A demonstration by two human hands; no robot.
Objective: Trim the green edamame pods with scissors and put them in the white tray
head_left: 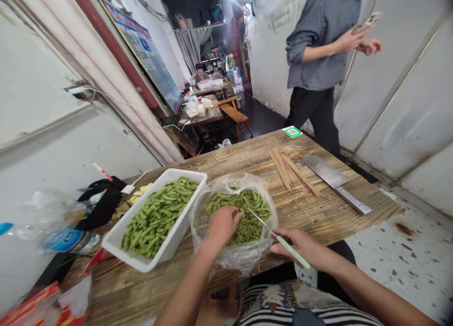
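Observation:
My left hand [222, 224] reaches into a clear plastic bag [233, 255] of green bean pods [253, 205], its fingers curled down among them. My right hand [300, 246] is closed round the pale green handle of a pair of scissors [279, 238], whose metal blades point up and left over the bag. To the left of the bag stands a white rectangular tub [161, 255] filled with more green pods [159, 215]. All of this rests on a worn wooden table [318, 217].
A bundle of thin bamboo skewers [290, 170] and a steel cleaver [336, 182] lie at the table's far right. A green QR card [292, 131] sits at the far edge. A plastic water bottle [69, 240] and black bag [102, 201] are at left. A person in a grey shirt [318, 47] stands beyond, holding a phone.

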